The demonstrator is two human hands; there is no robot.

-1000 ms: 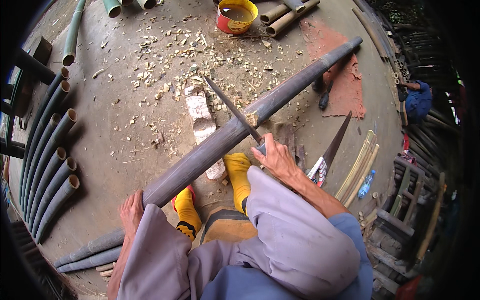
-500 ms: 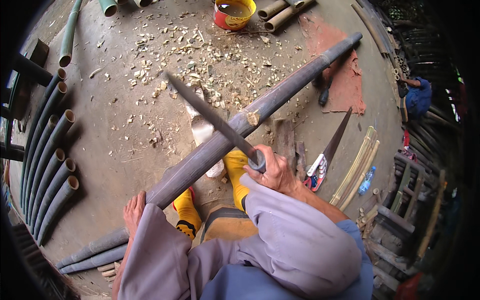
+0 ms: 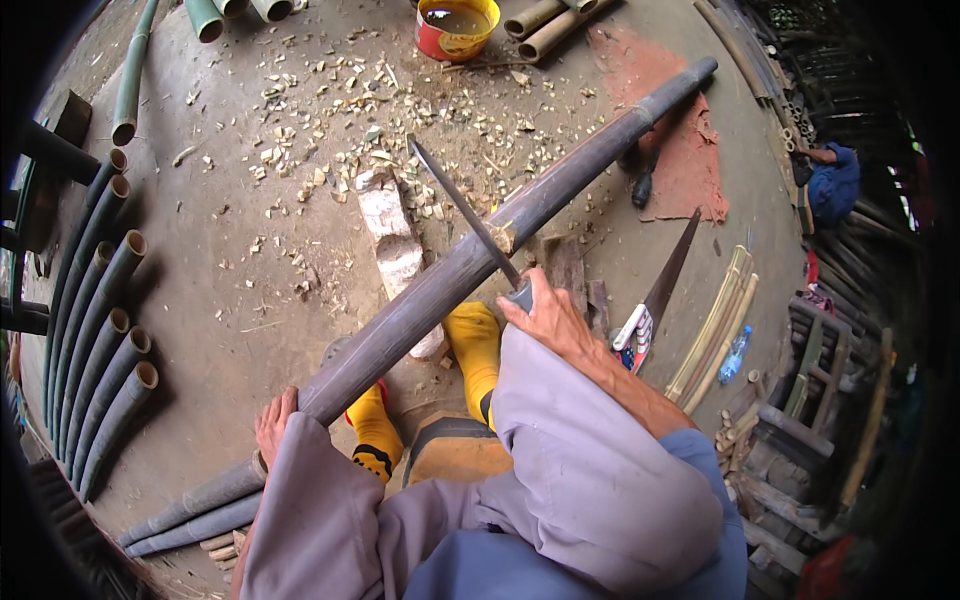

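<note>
Right hand (image 3: 548, 318) clenched on a long blade (image 3: 462, 212) set against a node of the dark bamboo pole (image 3: 480, 262), left hand (image 3: 273, 425) gripping its lower part over the knees; many chips (image 3: 330, 110) already on the ground, trimming seemingly unfinished.

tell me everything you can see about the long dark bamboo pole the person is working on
The bamboo pole is long, round and dark grey-brown, with a paler chipped patch at a joint about midway. It runs slantwise from the lower left, over the knees, up to the far right, propped on a pale wooden block. The left hand holds its near part; the right hand sets a long knife blade against the chipped joint. Wood chips litter the ground beyond it.
</note>
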